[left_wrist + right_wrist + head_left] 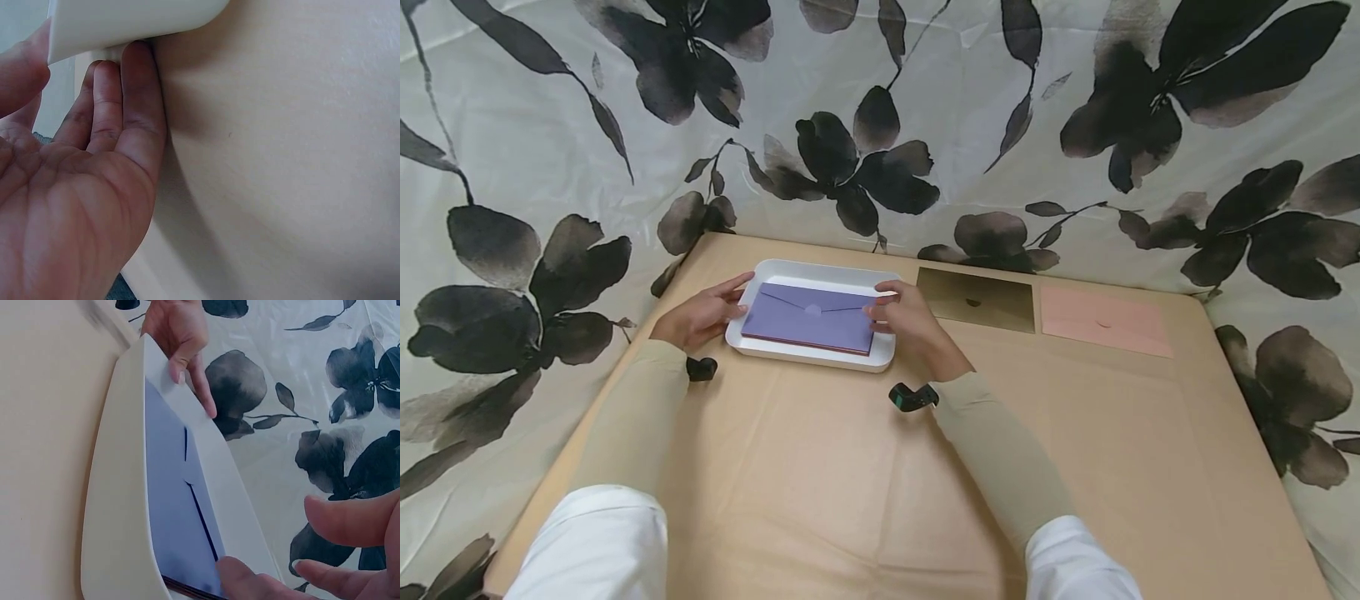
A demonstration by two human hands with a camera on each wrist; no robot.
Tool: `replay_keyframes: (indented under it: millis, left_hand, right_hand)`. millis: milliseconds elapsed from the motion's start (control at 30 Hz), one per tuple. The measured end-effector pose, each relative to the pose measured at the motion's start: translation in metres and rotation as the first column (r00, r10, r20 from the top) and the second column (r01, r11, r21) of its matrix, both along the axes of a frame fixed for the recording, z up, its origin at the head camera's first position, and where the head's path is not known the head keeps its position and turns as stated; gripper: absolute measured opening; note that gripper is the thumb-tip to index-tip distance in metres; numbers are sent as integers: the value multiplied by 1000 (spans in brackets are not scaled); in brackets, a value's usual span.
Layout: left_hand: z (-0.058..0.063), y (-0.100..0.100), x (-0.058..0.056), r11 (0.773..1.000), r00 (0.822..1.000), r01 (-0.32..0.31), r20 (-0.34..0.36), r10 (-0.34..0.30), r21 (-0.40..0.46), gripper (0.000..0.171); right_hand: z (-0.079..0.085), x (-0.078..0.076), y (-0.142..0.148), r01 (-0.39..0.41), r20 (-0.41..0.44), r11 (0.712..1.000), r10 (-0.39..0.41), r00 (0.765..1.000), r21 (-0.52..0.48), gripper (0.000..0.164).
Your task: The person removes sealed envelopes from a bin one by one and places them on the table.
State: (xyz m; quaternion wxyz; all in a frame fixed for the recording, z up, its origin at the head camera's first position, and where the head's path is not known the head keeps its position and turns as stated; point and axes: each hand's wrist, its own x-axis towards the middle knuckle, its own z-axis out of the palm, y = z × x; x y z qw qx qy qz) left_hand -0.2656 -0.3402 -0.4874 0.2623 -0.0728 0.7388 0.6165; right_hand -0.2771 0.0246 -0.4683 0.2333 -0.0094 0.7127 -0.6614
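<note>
In the head view, a white tray point(805, 360) holds a purple envelope point(808, 321), flap side up. A dark reddish edge shows beneath it, so more seems to be stacked under. My left hand point(700, 315) holds the tray's left end; in the left wrist view its thumb lies against the tray wall point(125, 25) and the fingers reach under. At the right end is my right hand point(913, 325), its fingers over the rim. One fingertip point(234, 575) touches the envelope in the right wrist view, while the other visible fingers stand apart.
A gold envelope point(976, 312) and a pink envelope point(1105, 321) lie flat to the right of the tray. The table point(820, 467) has a tan cover. Behind and beside it hangs a white cloth point(970, 108) with dark flowers.
</note>
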Motion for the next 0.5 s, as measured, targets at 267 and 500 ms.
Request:
replay_keyframes:
  millis: [267, 500]
  left_hand:
    - [0, -1, 1, 1000, 1000, -1, 1, 1, 1, 80]
    - [0, -1, 0, 1000, 1000, 13, -7, -13, 2, 80]
  right_hand:
    - [5, 4, -15, 17, 51, 1000, -17, 999, -7, 71]
    - [5, 4, -20, 56, 150, 992, -39, 988, -112, 75]
